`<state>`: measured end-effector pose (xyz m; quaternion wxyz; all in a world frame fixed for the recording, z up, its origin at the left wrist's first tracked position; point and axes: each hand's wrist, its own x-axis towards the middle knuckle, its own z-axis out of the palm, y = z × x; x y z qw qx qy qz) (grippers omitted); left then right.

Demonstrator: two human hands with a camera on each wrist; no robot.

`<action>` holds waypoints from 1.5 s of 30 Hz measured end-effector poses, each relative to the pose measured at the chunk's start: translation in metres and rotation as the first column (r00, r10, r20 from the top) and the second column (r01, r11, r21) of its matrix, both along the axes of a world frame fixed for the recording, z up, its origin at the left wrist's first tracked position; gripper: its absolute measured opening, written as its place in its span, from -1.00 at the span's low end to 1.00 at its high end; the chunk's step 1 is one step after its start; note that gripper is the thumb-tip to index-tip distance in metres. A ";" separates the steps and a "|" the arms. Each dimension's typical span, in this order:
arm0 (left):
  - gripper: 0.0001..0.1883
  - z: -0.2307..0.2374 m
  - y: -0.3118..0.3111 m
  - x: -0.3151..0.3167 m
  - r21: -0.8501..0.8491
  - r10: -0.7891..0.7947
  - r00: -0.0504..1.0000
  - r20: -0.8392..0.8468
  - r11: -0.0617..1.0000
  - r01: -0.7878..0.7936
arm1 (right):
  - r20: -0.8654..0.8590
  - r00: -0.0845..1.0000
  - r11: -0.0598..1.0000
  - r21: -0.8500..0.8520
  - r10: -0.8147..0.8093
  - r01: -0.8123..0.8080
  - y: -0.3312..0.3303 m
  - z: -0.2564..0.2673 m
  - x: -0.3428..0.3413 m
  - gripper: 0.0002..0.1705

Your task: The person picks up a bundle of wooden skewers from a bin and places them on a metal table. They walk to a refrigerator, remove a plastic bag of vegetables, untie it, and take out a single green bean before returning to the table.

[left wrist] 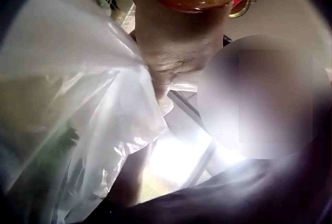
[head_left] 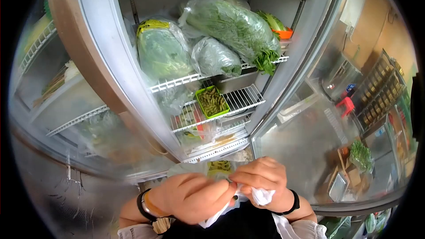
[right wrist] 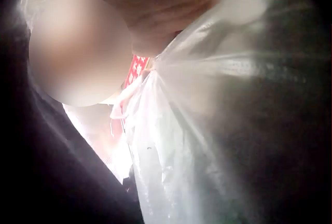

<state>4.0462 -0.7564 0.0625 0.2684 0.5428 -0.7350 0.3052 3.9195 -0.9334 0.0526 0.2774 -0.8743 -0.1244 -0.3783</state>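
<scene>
My left hand (head_left: 195, 197) and right hand (head_left: 261, 177) meet low in the head view, fingertips close together at the gathered neck of a clear plastic bag (head_left: 201, 168) with yellow print. White twisted ends of the bag (head_left: 263, 196) poke out from under the right fingers. Below the hands, the bag hangs in front of a dark garment. Through its film, the left wrist view shows something green (left wrist: 62, 146) inside. Creases in the plastic bag (right wrist: 171, 110) converge on a tight point in the right wrist view. The fingertips pinching it are partly hidden.
An open glass-door fridge stands ahead. Bagged leafy greens (head_left: 230, 26) fill its middle shelf; a green basket of pods (head_left: 212, 102) sits on the rack below. The glass door (head_left: 301, 150) swings out at right, another framed door (head_left: 102, 62) at left.
</scene>
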 end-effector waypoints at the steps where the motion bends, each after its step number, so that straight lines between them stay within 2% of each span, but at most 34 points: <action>1: -0.86 0.001 0.005 -0.003 -0.002 0.018 1.000 0.004 1.000 -0.018 | -0.008 1.000 1.000 -0.018 -0.021 0.021 -0.004 -0.001 -0.001 -0.90; 2: -0.83 0.002 0.009 -0.005 -0.057 0.038 0.999 0.003 0.998 -0.037 | -0.014 0.999 0.999 -0.037 -0.040 0.040 -0.009 -0.004 -0.002 -0.91; 3: -0.83 -0.003 0.017 -0.005 -0.031 0.080 0.997 0.000 0.996 -0.080 | -0.019 0.998 0.997 -0.056 -0.059 0.058 -0.015 -0.008 -0.003 -0.92; 4: -0.83 -0.012 0.031 -0.003 -0.006 0.120 0.993 0.002 0.993 -0.120 | -0.084 0.988 0.984 0.116 -0.128 0.138 -0.025 -0.029 -0.001 -0.89; 5: -0.82 -0.022 0.045 -0.001 0.017 0.157 0.988 0.008 0.987 -0.157 | -0.151 0.961 0.961 0.120 -0.231 0.250 -0.040 -0.050 -0.002 -0.85; 6: -0.78 -0.036 0.058 -0.003 0.123 0.246 0.968 -0.044 0.963 -0.239 | -0.214 0.920 0.927 0.114 -0.329 0.358 -0.054 -0.069 -0.005 -0.80; 8: -0.77 -0.059 0.058 0.001 0.238 0.192 0.927 -0.321 0.964 -0.117 | -0.411 0.887 0.839 0.390 -0.211 0.380 -0.061 -0.110 -0.018 -0.76; 9: -0.76 -0.067 0.057 0.003 0.284 0.177 0.872 -0.457 0.958 -0.046 | -0.495 0.861 0.761 0.511 -0.122 0.401 -0.061 -0.120 -0.023 -0.73; 10: -0.73 -0.064 0.053 0.008 0.291 0.113 0.801 -0.587 0.953 0.079 | -0.507 0.857 0.717 0.565 -0.089 0.409 -0.052 -0.109 -0.022 -0.71; 11: -0.73 -0.062 0.045 0.012 0.244 0.003 0.630 -0.777 0.923 0.297 | -0.469 0.880 0.771 0.533 -0.074 0.349 -0.045 -0.099 -0.019 -0.71; 13: -0.71 -0.064 0.024 0.018 -0.012 -0.134 0.147 -0.980 0.776 0.630 | -0.377 0.925 0.867 0.447 -0.039 0.219 -0.033 -0.075 -0.006 -0.72; 14: -0.66 -0.074 0.018 0.019 -0.042 -0.021 -0.039 -0.999 0.715 0.698 | -0.302 0.953 0.911 0.396 0.010 0.116 -0.026 -0.058 -0.002 -0.77; 16: -0.68 -0.072 0.009 0.010 0.036 0.129 -0.115 -0.985 0.803 0.595 | -0.153 0.987 0.991 0.127 0.049 -0.030 -0.019 -0.031 0.003 -0.82; 17: -0.67 -0.071 0.006 0.006 0.081 0.200 -0.164 -0.966 0.836 0.542 | -0.087 0.993 0.996 -0.018 0.086 -0.088 -0.014 -0.022 0.004 -0.84; 18: -0.70 -0.064 0.003 0.008 0.306 0.156 0.387 -0.909 0.879 0.365 | -0.076 0.992 0.992 -0.067 0.098 -0.103 -0.006 -0.016 0.006 -0.87; 20: -0.70 -0.066 0.000 0.006 0.376 0.124 0.564 -0.816 0.856 0.355 | -0.069 0.982 0.972 -0.147 0.176 -0.184 0.000 -0.015 0.014 -0.87; 21: -0.69 -0.067 0.001 0.004 0.411 0.107 0.645 -0.757 0.845 0.343 | -0.131 0.977 0.969 -0.160 0.171 -0.191 0.003 -0.020 0.016 -0.84; 22: -0.71 -0.085 -0.002 0.006 0.328 0.027 0.688 -0.726 0.892 0.311 | -0.190 0.967 0.964 -0.175 0.167 -0.201 0.006 -0.023 0.019 -0.81; 23: -0.72 -0.082 -0.001 0.006 0.321 0.034 0.642 -0.766 0.885 0.337 | -0.246 0.955 0.958 -0.193 0.163 -0.213 0.008 -0.025 0.022 -0.78; 24: -0.73 -0.075 -0.002 0.007 0.311 0.039 0.594 -0.803 0.878 0.363 | -0.327 0.937 0.979 -0.117 0.123 -0.169 0.011 -0.020 0.021 -0.70; 27: -0.74 -0.083 0.004 0.013 0.237 0.035 0.431 -0.902 0.874 0.424 | -0.385 0.921 0.983 -0.137 0.062 -0.124 -0.001 -0.027 0.015 -0.70; 29: -0.75 -0.087 0.008 0.013 0.206 0.086 0.293 -0.952 0.889 0.409 | -0.327 0.939 0.975 -0.155 0.104 -0.162 -0.005 -0.035 0.006 -0.74; 31: -0.81 -0.089 0.007 0.013 0.209 0.122 0.214 -0.969 0.869 0.450 | -0.292 0.945 0.971 -0.141 0.147 -0.194 -0.004 -0.045 -0.003 -0.73; 32: -0.84 -0.089 0.006 0.014 0.211 0.144 0.174 -0.974 0.854 0.475 | -0.314 0.932 0.950 -0.188 0.183 -0.250 0.002 -0.033 -0.003 -0.78; 34: -0.90 -0.089 0.003 0.014 0.213 0.192 0.096 -0.977 0.819 0.533 | -0.403 0.871 0.935 -0.089 0.282 -0.344 0.005 -0.030 0.003 -0.82; 35: -0.90 -0.089 0.004 0.015 0.212 0.156 0.148 -0.977 0.816 0.538 | -0.438 0.837 0.923 -0.036 0.329 -0.382 0.005 -0.029 0.004 -0.84; 36: -0.90 -0.089 0.006 0.018 0.213 0.119 0.203 -0.972 0.810 0.546 | -0.367 0.848 0.924 0.167 0.383 -0.345 0.001 -0.037 0.007 -0.83; 37: -0.89 -0.089 0.006 0.021 0.213 0.078 0.255 -0.964 0.804 0.556 | -0.338 0.888 0.943 0.225 0.312 -0.246 0.000 -0.044 0.012 -0.82; 38: -0.86 -0.083 0.005 0.020 0.170 0.049 0.217 -0.975 0.795 0.583 | -0.316 0.919 0.948 0.282 0.236 -0.147 0.000 -0.049 0.019 -0.81; 39: -0.83 -0.081 0.005 0.018 0.205 0.087 0.221 -0.971 0.781 0.590 | -0.299 0.941 0.939 0.341 0.158 -0.049 0.000 -0.054 0.021 -0.79; 40: -0.83 -0.079 0.004 0.017 0.236 0.056 0.327 -0.943 0.806 0.543 | -0.531 0.807 0.935 0.347 0.259 -0.071 -0.006 -0.058 0.017 -0.75; 43: -0.85 -0.070 -0.004 0.012 0.263 -0.013 0.639 -0.769 0.905 0.335 | -0.599 0.720 0.920 0.364 0.350 -0.144 -0.011 -0.069 0.016 -0.71; 44: -0.88 -0.069 -0.006 0.012 0.270 -0.032 0.752 -0.658 0.923 0.275 | -0.658 0.689 0.923 0.383 0.304 -0.041 -0.009 -0.064 0.014 -0.69; 45: -0.87 -0.061 -0.006 0.010 0.313 0.005 0.865 -0.501 0.933 0.176 | -0.615 0.709 0.893 0.447 0.344 -0.045 -0.009 -0.064 0.015 -0.68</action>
